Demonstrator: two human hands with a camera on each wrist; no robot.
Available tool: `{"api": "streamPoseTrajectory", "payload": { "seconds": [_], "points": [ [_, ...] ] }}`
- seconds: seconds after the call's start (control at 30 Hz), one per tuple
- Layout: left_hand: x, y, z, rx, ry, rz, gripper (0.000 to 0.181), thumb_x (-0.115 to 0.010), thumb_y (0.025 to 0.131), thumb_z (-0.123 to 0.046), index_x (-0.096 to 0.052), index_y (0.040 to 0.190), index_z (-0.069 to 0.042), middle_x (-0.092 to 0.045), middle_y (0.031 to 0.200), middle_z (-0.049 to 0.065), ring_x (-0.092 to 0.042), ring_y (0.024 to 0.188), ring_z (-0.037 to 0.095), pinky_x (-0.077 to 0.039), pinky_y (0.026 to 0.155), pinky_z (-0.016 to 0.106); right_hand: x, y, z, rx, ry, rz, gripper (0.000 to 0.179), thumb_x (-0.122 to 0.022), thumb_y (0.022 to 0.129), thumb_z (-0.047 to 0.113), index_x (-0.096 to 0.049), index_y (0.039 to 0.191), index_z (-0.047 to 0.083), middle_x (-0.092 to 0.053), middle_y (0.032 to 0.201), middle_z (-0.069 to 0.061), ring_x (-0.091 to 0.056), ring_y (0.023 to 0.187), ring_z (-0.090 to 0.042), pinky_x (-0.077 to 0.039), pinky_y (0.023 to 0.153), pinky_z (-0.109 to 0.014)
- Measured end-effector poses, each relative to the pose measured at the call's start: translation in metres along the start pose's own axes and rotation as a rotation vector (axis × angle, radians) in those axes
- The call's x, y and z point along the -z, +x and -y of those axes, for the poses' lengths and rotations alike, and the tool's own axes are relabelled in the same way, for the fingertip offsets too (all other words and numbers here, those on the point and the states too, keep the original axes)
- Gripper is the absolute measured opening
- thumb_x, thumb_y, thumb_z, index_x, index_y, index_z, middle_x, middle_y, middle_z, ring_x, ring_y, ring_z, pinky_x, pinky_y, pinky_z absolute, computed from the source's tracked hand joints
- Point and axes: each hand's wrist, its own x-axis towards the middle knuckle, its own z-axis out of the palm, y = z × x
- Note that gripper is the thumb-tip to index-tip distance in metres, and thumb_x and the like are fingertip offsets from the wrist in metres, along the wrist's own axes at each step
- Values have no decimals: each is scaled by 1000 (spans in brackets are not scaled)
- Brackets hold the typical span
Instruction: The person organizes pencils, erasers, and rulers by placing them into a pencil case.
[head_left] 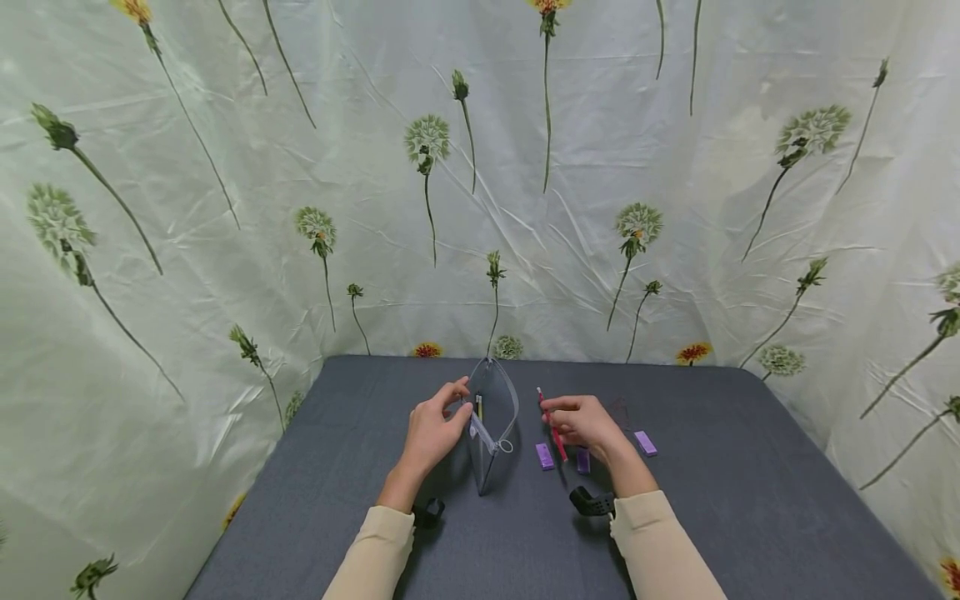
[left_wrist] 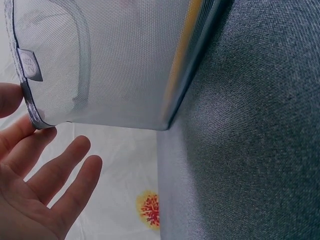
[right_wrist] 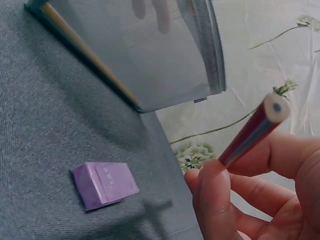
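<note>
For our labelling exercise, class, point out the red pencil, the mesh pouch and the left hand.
Red pencil (right_wrist: 248, 131), right wrist view, on its shaft.
Mesh pouch (left_wrist: 127, 65), left wrist view, on its side wall.
Left hand (head_left: 435, 428), head view, on its back.

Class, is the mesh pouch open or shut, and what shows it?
Open: the mesh pouch has its top edges apart, the left hand pinching one.
</note>
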Motion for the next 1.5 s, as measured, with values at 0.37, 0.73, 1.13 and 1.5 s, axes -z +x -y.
{"api": "streamPoseTrajectory", "payload": {
  "seconds": [0.37, 0.73, 1.13, 1.5],
  "points": [
    [0, 1, 3, 31, -3, 21, 21, -67, 98, -25, -68, 116, -14, -57, 142, -14, -64, 117, 19, -56, 90, 46, 1, -2, 11, 59, 63, -22, 36, -62, 93, 3, -67, 129, 1, -69, 115, -25, -58, 64, -13, -52, 62, -31],
    [0, 2, 3, 36, -8, 31, 19, -67, 98, -23, -70, 116, -29, -58, 140, -15, -65, 116, 15, -55, 91, 44, -8, -7, 25, 142, -8, -25, 33, -61, 93, 2, -70, 124, 6, -72, 105, -18, -70, 82, -36, -55, 61, -35],
    [1, 1, 2, 25, -14, 48, 19, -68, 98, -22, -69, 115, -29, -60, 136, -18, -67, 110, 12, -56, 90, 43, -20, -23, 45, 195, -28, 77, 44, -61, 94, 1, -59, 138, -1, -65, 124, -25, -69, 92, -41, -57, 68, -41],
    [3, 1, 0, 13, -21, 88, 19, -68, 98, -24, -68, 116, -30, -60, 139, -12, -68, 109, 17, -56, 90, 44, -37, -23, 43, 233, -104, 196, 46, -68, 91, 6, -64, 137, 14, -64, 132, -11, -67, 102, -36, -57, 78, -50]
  ]
}}
